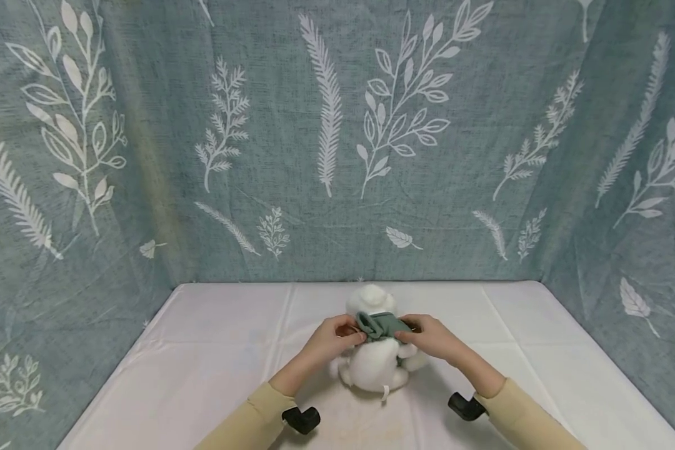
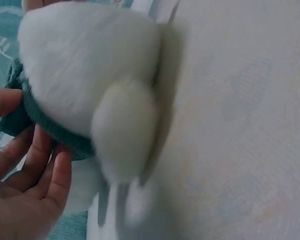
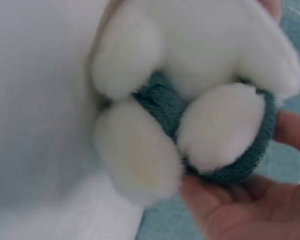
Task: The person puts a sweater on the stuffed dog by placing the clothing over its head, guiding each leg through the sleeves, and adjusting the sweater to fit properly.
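Note:
A white plush toy sits on the table with its back towards me. Around its neck goes a green knitted scarf, bunched into a fold at the left of the nape. My left hand pinches that folded part; in the left wrist view its thumb presses the knit from above and the other fingers curl beneath. On the opposite side my right hand pinches the scarf between thumb and fingers. Seen from the right wrist, the green knit also runs down the toy's front between its fluffy limbs.
A white cloth covers the table. Blue-green curtains with white leaf prints enclose it at the back and both sides. A black device sits under the left wrist, another under the right. A small white tag sticks out at the toy's base.

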`<move>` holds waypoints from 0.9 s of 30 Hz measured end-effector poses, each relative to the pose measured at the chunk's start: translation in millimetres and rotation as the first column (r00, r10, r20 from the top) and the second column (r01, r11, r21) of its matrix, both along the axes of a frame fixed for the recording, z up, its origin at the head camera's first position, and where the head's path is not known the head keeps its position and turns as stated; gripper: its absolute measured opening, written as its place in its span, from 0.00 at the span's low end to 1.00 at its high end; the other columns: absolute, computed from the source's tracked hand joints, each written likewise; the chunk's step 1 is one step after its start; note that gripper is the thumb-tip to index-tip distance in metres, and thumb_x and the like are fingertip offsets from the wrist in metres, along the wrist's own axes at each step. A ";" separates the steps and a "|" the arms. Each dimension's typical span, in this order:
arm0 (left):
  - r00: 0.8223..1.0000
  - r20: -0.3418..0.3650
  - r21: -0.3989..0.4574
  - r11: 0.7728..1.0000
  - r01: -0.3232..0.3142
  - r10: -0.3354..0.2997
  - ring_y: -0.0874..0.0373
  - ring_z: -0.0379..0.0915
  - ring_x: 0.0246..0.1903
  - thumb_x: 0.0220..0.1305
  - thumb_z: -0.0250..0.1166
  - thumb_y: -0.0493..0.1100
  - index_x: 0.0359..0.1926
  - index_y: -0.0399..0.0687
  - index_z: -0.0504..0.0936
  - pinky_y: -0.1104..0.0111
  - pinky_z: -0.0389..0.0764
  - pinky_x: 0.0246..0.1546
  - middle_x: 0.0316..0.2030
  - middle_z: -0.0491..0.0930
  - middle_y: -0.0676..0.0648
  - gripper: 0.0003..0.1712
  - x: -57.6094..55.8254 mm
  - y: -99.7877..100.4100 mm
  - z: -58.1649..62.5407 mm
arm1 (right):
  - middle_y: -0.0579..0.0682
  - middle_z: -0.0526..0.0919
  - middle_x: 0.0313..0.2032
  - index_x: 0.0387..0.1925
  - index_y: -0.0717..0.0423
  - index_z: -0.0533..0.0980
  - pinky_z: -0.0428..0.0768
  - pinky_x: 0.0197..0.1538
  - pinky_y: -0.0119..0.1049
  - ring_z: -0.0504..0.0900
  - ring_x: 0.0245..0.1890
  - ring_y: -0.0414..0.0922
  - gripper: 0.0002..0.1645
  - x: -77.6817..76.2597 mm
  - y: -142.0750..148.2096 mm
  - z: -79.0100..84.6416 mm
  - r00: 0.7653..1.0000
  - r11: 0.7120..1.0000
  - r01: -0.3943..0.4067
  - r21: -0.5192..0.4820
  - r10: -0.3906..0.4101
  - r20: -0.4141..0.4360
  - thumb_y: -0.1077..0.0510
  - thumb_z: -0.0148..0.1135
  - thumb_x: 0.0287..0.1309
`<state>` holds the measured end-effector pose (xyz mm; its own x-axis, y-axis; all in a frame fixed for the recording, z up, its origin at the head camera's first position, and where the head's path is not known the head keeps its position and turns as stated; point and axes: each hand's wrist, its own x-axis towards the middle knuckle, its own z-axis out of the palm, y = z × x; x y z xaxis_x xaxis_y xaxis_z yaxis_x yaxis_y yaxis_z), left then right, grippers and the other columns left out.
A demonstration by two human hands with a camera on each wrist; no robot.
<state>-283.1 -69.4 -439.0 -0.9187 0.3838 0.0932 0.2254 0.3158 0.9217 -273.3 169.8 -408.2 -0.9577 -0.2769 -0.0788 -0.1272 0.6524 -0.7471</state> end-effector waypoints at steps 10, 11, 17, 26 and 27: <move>0.990 -0.044 0.024 0.990 0.137 -0.135 0.60 0.75 0.32 0.54 0.70 0.38 0.42 0.35 0.78 0.72 0.77 0.34 0.34 0.81 0.39 0.16 23.5 -4.0 5.1 | 0.57 0.74 0.59 0.62 0.57 0.70 0.74 0.56 0.49 0.74 0.57 0.53 0.28 -11.5 9.6 -9.2 0.987 0.976 -0.158 -0.149 0.156 -0.020 0.47 0.54 0.66; 0.991 -0.056 0.018 0.993 0.120 -0.118 0.59 0.75 0.33 0.53 0.70 0.38 0.42 0.36 0.77 0.72 0.77 0.35 0.35 0.81 0.39 0.17 25.9 -4.3 2.6 | 0.56 0.75 0.59 0.61 0.56 0.71 0.75 0.56 0.49 0.75 0.57 0.53 0.27 -9.9 8.9 -9.8 0.989 0.977 -0.142 -0.157 0.136 -0.050 0.47 0.55 0.65; 0.993 -0.113 -0.045 0.999 0.030 -0.035 0.62 0.75 0.33 0.52 0.72 0.43 0.37 0.44 0.76 0.73 0.76 0.34 0.33 0.81 0.48 0.15 34.9 -4.1 -12.0 | 0.47 0.79 0.49 0.48 0.48 0.75 0.75 0.57 0.49 0.77 0.53 0.49 0.18 0.8 10.0 -10.4 0.953 0.969 -0.159 -0.189 0.102 -0.284 0.46 0.63 0.58; 0.987 -0.159 0.005 1.000 0.028 -0.027 0.66 0.75 0.29 0.53 0.70 0.40 0.31 0.45 0.83 0.73 0.76 0.32 0.29 0.82 0.49 0.05 41.5 -0.3 -12.9 | 0.47 0.76 0.51 0.39 0.38 0.76 0.77 0.50 0.49 0.75 0.53 0.44 0.06 2.9 22.8 -4.0 0.798 0.924 -0.381 0.012 0.336 -0.500 0.53 0.62 0.60; 0.987 -0.159 0.021 0.999 0.028 -0.024 0.66 0.74 0.29 0.53 0.70 0.39 0.31 0.45 0.83 0.73 0.76 0.32 0.29 0.82 0.49 0.05 42.7 0.5 -12.0 | 0.47 0.77 0.51 0.39 0.38 0.76 0.77 0.50 0.48 0.76 0.53 0.44 0.06 2.8 23.4 -3.6 0.793 0.922 -0.387 0.012 0.339 -0.506 0.53 0.62 0.60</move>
<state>-240.4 -68.9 -451.0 -0.8813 0.4036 0.2457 0.3770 0.2871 0.8806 -270.5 193.2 -411.8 -0.6894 -0.5947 0.4136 -0.7050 0.4194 -0.5719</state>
